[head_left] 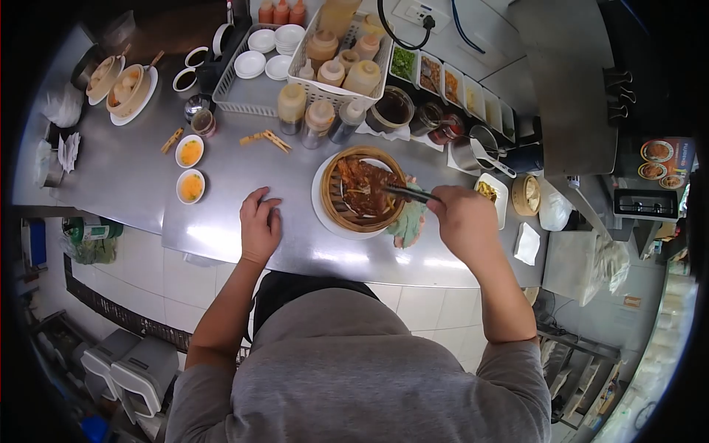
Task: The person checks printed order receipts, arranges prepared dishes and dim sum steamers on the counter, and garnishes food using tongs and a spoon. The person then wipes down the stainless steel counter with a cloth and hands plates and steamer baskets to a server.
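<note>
My right hand (469, 218) is closed round dark tongs (413, 194), whose tips touch the brown sauced meat (367, 188) in a round bamboo steamer basket (336, 210). The basket sits on a white plate (319, 203), and a green cloth (408, 224) lies against its right side. To the left of the plate, my left hand (260, 221) rests on the steel counter with its fingers apart and nothing in them. Part of the meat's far right edge is hidden behind the tongs.
Two small bowls of yellow soup (191, 151) stand left of my left hand. Behind the steamer are squeeze bottles (320, 118), wooden clothespins (267, 140) and a white basket (343, 90). A ladle (491, 159) and a white dish (502, 203) are at right.
</note>
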Available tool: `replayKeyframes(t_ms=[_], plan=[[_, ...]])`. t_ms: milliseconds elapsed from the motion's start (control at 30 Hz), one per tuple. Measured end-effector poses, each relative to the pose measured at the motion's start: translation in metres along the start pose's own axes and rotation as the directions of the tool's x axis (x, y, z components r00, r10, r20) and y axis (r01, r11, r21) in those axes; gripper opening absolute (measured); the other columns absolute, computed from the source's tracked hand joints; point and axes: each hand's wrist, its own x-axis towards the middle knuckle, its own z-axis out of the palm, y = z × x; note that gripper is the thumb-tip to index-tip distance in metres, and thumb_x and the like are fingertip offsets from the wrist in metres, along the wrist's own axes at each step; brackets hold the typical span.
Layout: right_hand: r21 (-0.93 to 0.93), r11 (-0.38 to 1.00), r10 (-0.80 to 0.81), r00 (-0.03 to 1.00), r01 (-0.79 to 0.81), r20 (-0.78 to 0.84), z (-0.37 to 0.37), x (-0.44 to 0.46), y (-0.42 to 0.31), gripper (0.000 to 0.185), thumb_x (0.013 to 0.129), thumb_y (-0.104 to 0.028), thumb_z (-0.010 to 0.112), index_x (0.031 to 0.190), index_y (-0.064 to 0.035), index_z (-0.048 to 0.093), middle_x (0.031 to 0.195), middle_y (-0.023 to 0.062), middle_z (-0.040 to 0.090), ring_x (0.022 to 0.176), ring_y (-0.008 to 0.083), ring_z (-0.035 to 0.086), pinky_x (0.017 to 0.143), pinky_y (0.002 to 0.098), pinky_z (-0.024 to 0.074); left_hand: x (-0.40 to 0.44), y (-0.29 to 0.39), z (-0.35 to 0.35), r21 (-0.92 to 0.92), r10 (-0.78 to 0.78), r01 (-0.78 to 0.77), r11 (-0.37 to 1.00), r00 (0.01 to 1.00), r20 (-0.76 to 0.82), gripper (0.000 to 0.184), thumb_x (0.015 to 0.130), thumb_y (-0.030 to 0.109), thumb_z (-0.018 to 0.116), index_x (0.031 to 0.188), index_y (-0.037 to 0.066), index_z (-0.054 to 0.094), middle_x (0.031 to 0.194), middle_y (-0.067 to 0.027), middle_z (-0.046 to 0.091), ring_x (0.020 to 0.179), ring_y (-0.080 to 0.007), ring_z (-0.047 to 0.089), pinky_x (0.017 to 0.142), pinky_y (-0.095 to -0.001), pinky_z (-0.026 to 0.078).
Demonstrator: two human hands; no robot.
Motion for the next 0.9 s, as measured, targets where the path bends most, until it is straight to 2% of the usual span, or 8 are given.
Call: replayKeyframes(t_ms=[233,333,433,533,633,733,833,900], plan=[[-0.109,0.994,0.009,0.990,0.007,0.144,0.021,0.033,-0.015,0.018,0.080,-0.022,0.060,0.080,-0.0035,0.061,0.074,0.0143,0.060,0.071,0.0336,0.058,0.062,0.0424,0.0449,-0.001,-0.003,0.000,-0.010,-0.028,0.029,1.000,1.000,0.004,0.017,0.075,0.002,0.056,0.092,0.006,0.060,0.116,-0.0141,0.051,0.106,-0.0317,0.048,0.091,-0.0388,0.038],[-0.099,0.994,0.056,0.995,-0.048,0.080,0.002,0.024,-0.034,0.018,0.080,-0.021,0.059,0.080,-0.0028,0.061,0.074,0.0152,0.060,0.071,0.0338,0.059,0.063,0.0424,0.0455,-0.003,-0.005,0.000,-0.043,-0.051,0.051,0.998,0.999,0.003,0.020,0.074,0.002,0.057,0.093,0.008,0.060,0.115,-0.0134,0.050,0.108,-0.0319,0.047,0.093,-0.0409,0.035],[-0.055,0.998,-0.010,0.997,0.014,0.083,0.012,0.018,-0.057,0.017,0.080,-0.019,0.057,0.079,-0.0024,0.061,0.072,0.0155,0.061,0.071,0.0330,0.060,0.063,0.0416,0.0472,-0.002,-0.004,-0.001,-0.052,-0.052,0.052,0.997,0.999,0.005,0.020,0.074,0.001,0.056,0.093,0.008,0.060,0.116,-0.0133,0.050,0.108,-0.0318,0.047,0.093,-0.0408,0.035],[-0.133,0.990,-0.020,0.988,0.040,0.152,0.035,0.025,-0.066,0.016,0.079,-0.017,0.055,0.076,-0.0027,0.062,0.071,0.0146,0.062,0.070,0.0319,0.061,0.063,0.0407,0.0487,-0.003,-0.006,0.000,-0.064,-0.065,0.065,0.996,0.998,0.006,0.020,0.074,0.001,0.056,0.093,0.007,0.060,0.116,-0.0133,0.050,0.107,-0.0318,0.047,0.093,-0.0410,0.035],[-0.170,0.985,0.051,0.966,-0.008,0.252,0.034,0.029,-0.076,0.017,0.078,-0.016,0.053,0.073,-0.0027,0.062,0.072,0.0136,0.063,0.070,0.0308,0.062,0.063,0.0395,0.0495,-0.003,-0.007,-0.001,-0.077,-0.066,0.066,0.995,0.998,0.001,0.020,0.074,0.000,0.055,0.093,0.007,0.059,0.115,-0.0137,0.050,0.107,-0.0322,0.047,0.093,-0.0412,0.035],[-0.143,0.990,0.048,0.951,-0.004,0.304,0.049,0.033,-0.070,0.018,0.078,-0.016,0.053,0.071,-0.0029,0.062,0.073,0.0132,0.063,0.071,0.0307,0.062,0.065,0.0404,0.0491,-0.004,-0.007,-0.001,-0.076,-0.058,0.057,0.995,0.998,-0.008,0.020,0.074,0.000,0.055,0.092,0.007,0.059,0.115,-0.0140,0.050,0.107,-0.0324,0.047,0.092,-0.0412,0.036],[-0.180,0.984,0.052,0.960,-0.002,0.274,0.055,0.040,-0.059,0.019,0.079,-0.018,0.055,0.070,-0.0035,0.062,0.071,0.0138,0.063,0.072,0.0316,0.061,0.066,0.0414,0.0482,-0.004,-0.007,-0.001,-0.091,-0.066,0.065,0.994,0.998,-0.014,0.020,0.074,0.000,0.055,0.092,0.007,0.059,0.115,-0.0142,0.051,0.106,-0.0326,0.048,0.092,-0.0412,0.036],[-0.131,0.989,0.092,0.967,-0.062,0.238,0.049,0.038,-0.055,0.019,0.079,-0.021,0.057,0.073,-0.0039,0.063,0.071,0.0146,0.062,0.073,0.0326,0.061,0.067,0.0418,0.0474,-0.004,-0.008,-0.001,-0.099,-0.069,0.067,0.993,0.997,-0.020,0.020,0.074,-0.001,0.055,0.092,0.007,0.059,0.115,-0.0141,0.051,0.106,-0.0325,0.048,0.092,-0.0411,0.036]])
